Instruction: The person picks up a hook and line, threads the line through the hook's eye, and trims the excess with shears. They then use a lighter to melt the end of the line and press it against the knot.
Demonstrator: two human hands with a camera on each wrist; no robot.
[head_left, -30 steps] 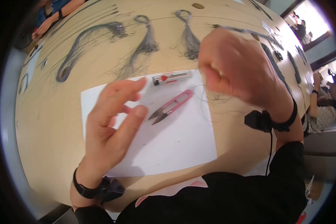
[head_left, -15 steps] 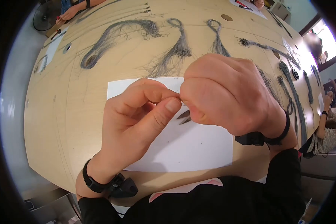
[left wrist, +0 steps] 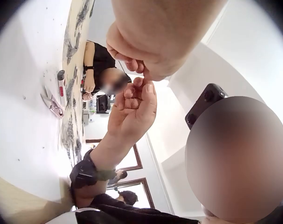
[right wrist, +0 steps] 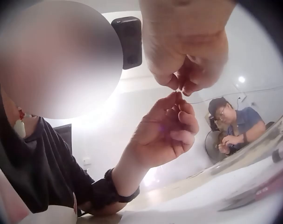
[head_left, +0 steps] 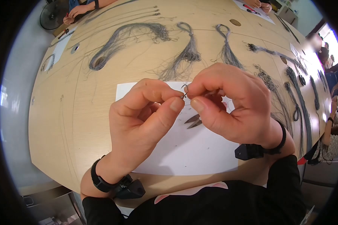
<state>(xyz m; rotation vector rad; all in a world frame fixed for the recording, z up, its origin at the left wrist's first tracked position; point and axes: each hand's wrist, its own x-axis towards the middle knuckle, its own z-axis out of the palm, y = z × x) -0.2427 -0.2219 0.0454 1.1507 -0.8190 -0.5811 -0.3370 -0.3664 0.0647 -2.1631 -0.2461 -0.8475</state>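
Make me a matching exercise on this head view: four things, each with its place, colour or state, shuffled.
1. Hook
2. Snips
3. Paper sheet
4. Fan

A. White, flat on the table
B. Beyond the table's edge, at the picture's upper left
C. Pinched between the left hand's thumb and finger
D. Lying with dark blades apart

Pairs: 1-C, 2-D, 3-A, 4-B.
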